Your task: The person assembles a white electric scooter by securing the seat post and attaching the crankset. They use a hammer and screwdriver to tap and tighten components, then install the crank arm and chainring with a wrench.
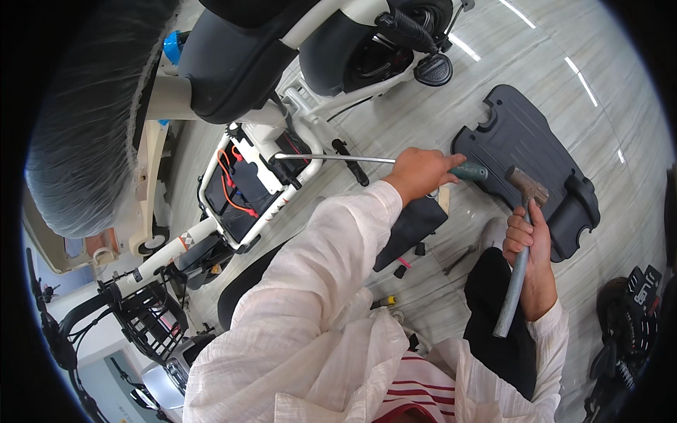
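Left hand grips the screwdriver, tip at the scooter's battery bay; right hand clenches the hammer. Best to keep the shaft steady and tap its handle end squarely.

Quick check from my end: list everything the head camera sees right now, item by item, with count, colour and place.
Scooter frame: one, white and black, lying at left centre, its compartment open with orange wires.
Long screwdriver: one, metal shaft with green handle, tip at the frame.
Hammer: one, grey metal, head up, at right.
Floor panel: one, black plastic, on the floor at upper right.
Front wheel: one, black, at top.
Basket: one, black wire, lower left.
Small parts on the floor: a few, near centre.
Left hand: grips the screwdriver handle.
Right hand: grips the hammer shaft.
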`<state>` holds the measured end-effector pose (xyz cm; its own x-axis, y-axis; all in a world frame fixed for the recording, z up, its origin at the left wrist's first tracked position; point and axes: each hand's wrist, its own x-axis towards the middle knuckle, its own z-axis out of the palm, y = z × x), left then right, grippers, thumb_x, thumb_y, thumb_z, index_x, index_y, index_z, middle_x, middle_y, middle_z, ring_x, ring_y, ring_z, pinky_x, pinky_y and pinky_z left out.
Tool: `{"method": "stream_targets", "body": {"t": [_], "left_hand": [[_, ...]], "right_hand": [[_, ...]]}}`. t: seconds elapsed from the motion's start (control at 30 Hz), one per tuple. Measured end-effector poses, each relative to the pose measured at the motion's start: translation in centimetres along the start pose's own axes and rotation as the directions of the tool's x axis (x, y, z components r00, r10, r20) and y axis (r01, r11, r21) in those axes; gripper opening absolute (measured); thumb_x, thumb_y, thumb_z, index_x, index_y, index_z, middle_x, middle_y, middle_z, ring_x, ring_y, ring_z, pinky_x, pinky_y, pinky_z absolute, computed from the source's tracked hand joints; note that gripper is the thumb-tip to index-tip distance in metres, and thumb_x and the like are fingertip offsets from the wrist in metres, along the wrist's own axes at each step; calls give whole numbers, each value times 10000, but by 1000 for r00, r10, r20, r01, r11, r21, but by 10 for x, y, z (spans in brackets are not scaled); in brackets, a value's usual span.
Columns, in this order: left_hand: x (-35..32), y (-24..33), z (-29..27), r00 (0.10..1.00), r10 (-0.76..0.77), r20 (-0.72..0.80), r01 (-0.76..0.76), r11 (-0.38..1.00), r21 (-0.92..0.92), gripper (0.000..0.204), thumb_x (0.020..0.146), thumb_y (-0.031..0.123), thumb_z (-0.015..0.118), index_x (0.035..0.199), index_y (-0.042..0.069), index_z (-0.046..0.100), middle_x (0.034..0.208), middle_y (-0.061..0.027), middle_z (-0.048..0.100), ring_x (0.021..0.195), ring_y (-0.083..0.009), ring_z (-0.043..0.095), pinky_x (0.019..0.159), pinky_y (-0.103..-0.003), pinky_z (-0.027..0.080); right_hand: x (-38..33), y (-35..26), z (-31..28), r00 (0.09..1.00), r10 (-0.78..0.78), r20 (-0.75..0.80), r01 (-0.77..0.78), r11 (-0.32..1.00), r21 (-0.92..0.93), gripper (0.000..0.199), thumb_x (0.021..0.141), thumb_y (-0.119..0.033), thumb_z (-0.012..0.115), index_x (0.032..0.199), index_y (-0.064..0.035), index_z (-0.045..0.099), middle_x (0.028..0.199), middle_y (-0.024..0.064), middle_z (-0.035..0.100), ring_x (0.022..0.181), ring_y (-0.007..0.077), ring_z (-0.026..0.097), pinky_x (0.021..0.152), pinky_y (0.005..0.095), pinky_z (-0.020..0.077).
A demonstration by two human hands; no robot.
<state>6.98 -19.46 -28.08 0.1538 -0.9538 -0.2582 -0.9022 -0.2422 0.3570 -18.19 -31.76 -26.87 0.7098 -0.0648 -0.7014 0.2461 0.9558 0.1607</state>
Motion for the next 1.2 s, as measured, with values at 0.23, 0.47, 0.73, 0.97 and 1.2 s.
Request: {"method": "stream_targets", "body": {"t": [0.23, 0.47, 0.73, 0.97, 1.2], "left_hand": [[-1, 5, 4, 999, -24, 23, 24, 999, -31, 444, 879, 437, 618, 1290, 270, 599, 828, -26, 648, 801, -257, 652, 698, -385, 482], [-2, -2, 1, 996, -38, 75, 40, 999, -34, 402, 898, 450, 587, 1244, 247, 585, 850, -54, 661, 845, -276, 656, 721, -393, 462], [-2, 2, 6, 999, -15, 31, 15, 1000, -1, 455, 875, 437, 621, 1295, 266, 592, 818, -19, 644, 795, -249, 652, 700, -374, 490], [-6, -4, 4, 999, -27, 38, 29, 998, -50, 417, 897, 448, 590, 1256, 236, 594, 850, -57, 658, 838, -273, 657, 723, -393, 470], [-1, -3, 2, 1000, 6, 22, -6, 1000, 13, 462, 883, 423, 615, 1314, 265, 567, 837, -37, 646, 803, -266, 652, 700, -394, 499]], "right_hand": [[0, 3, 4, 999, -29, -19, 28, 999, -33, 334, 999, -418, 481, 834, -130, 519, 544, -66, 382, 369, 44, 338, 339, 220, 300], [0, 2, 2, 1000, -17, -24, 17, 1000, -17, 335, 995, -421, 490, 833, -130, 513, 546, -66, 386, 370, 41, 339, 339, 219, 303], [0, 3, 5, 999, -27, -40, 25, 999, -45, 331, 991, -420, 501, 831, -131, 512, 546, -67, 388, 367, 38, 338, 334, 217, 305], [2, 5, 4, 999, -11, -41, 10, 999, -33, 333, 991, -424, 502, 829, -133, 510, 547, -70, 379, 368, 38, 335, 335, 214, 304], [1, 6, -2, 997, 66, -47, -68, 997, -45, 356, 971, -478, 509, 817, -157, 520, 545, -83, 368, 377, 45, 341, 353, 245, 330]]}}
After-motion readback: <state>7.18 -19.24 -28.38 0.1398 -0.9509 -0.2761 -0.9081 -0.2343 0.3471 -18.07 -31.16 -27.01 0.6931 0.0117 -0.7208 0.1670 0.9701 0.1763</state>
